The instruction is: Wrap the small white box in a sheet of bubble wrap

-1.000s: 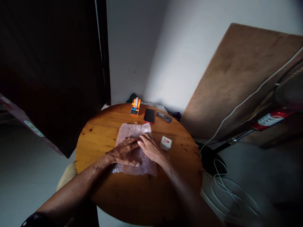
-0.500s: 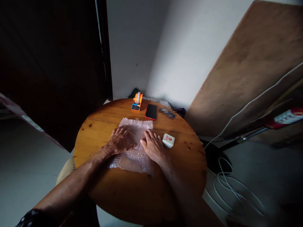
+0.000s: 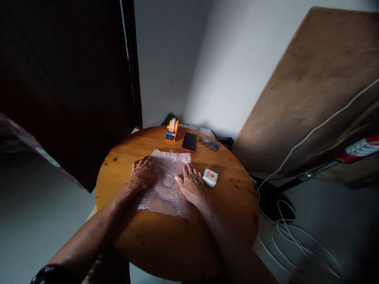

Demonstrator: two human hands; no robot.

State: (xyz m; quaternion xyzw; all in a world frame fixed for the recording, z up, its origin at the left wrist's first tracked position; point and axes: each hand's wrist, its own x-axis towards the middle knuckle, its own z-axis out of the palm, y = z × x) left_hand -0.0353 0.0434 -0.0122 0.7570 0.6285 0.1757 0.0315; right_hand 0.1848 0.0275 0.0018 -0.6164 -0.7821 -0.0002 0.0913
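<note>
A sheet of clear bubble wrap (image 3: 170,177) lies spread on the round wooden table (image 3: 233,205). My left hand (image 3: 144,172) rests flat on its left edge, fingers stretched out. On the right edge lies my right hand (image 3: 192,183), palm down with the fingers extended. Neither hand grips anything. Just right of my right hand sits a small white box (image 3: 210,177) with a red print on top, not touched by the fingers as far as I can see.
At the table's far side stand an orange and blue tape dispenser (image 3: 171,130), a phone with a red edge (image 3: 188,142) and a blurred-out item (image 3: 209,143). A wall (image 3: 166,71) rises behind. White cable (image 3: 291,232) coils on the floor at right.
My left hand has slid left, from over the middle of the bubble wrap to its left edge. My right hand stays nearly in place. The view has shifted slightly.
</note>
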